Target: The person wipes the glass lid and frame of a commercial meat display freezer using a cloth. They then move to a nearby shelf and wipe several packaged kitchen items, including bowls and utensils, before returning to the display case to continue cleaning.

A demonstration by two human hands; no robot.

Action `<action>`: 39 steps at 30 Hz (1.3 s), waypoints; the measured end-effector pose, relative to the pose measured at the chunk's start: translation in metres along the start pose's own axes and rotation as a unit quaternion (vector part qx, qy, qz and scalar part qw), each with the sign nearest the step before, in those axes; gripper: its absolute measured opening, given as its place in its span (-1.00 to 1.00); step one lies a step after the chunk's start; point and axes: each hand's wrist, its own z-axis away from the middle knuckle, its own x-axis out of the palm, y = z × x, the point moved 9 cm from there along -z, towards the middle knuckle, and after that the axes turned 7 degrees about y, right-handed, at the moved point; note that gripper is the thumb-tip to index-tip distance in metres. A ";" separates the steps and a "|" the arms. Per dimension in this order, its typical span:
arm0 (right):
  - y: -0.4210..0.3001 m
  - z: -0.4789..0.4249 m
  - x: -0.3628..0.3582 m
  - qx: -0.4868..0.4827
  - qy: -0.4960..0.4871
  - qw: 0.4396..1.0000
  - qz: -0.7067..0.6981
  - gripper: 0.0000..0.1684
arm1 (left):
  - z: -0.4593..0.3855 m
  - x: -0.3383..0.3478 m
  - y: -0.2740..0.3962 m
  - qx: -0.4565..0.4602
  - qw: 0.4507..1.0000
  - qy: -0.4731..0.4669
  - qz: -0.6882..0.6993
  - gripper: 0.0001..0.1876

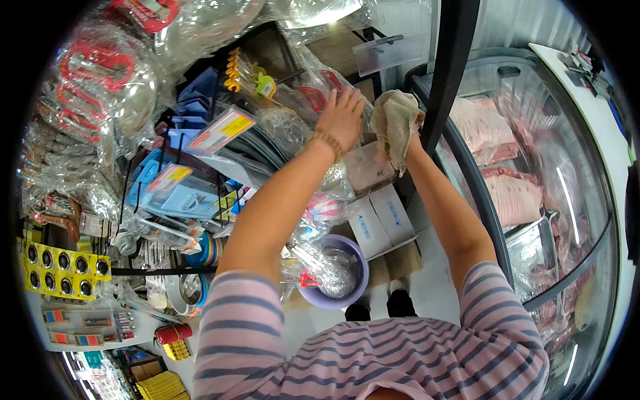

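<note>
My right hand grips a crumpled, stained beige cloth, which covers most of its fingers. The cloth is beside an upright black post. To its left, my left hand is stretched out flat with the fingers slightly spread and nothing in its grasp. It lies over clear plastic-wrapped goods with red parts; whether it presses on them I cannot tell. Under both hands sits a brown cardboard box.
Hanging packaged wares crowd the left, among them blue plastic goods on black wire hooks. Below stand a white carton and a purple basin holding wrapped items. On the right, a curved glass display case contains raw meat.
</note>
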 end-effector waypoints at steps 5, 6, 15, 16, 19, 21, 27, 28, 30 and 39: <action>0.043 -0.020 0.030 0.010 -0.064 0.998 -0.021 -0.25 | -0.076 0.058 -0.013 -0.030 0.994 -0.049 -0.090 -0.50; 0.046 -0.019 0.030 0.040 -0.049 0.996 -0.068 -0.32 | -0.080 0.071 -0.017 -0.046 0.992 -0.080 -0.088 -0.51; 0.064 -0.035 0.075 0.295 0.091 0.682 -0.663 -0.64 | -0.039 0.085 -0.047 -0.018 0.968 -0.185 -0.167 -0.61; 0.080 -0.034 0.088 0.396 0.103 0.674 -0.615 -0.60 | -0.039 0.087 -0.047 -0.014 0.967 -0.187 -0.173 -0.62; 0.106 -0.087 0.074 0.270 0.122 0.928 -0.225 -0.63 | -0.053 0.085 -0.036 0.008 0.969 -0.172 -0.175 -0.63; 0.079 -0.071 0.093 0.354 0.075 0.894 -0.265 -0.48 | -0.016 0.095 -0.055 0.006 0.959 -0.197 -0.206 -0.64; 0.051 -0.090 0.094 0.149 0.005 0.989 0.024 -0.60 | -0.018 0.090 -0.050 0.032 0.950 -0.214 -0.227 -0.60; 0.044 -0.089 0.104 0.121 -0.034 0.990 0.071 -0.62 | -0.017 0.091 -0.050 0.039 0.950 -0.211 -0.228 -0.60; 0.027 -0.083 0.128 0.063 -0.114 0.978 0.163 -0.66 | -0.016 0.090 -0.051 0.045 0.951 -0.203 -0.230 -0.59; -0.013 -0.064 0.161 -0.071 -0.178 0.977 0.088 -0.67 | -0.019 0.091 -0.051 0.025 0.966 -0.166 -0.195 -0.60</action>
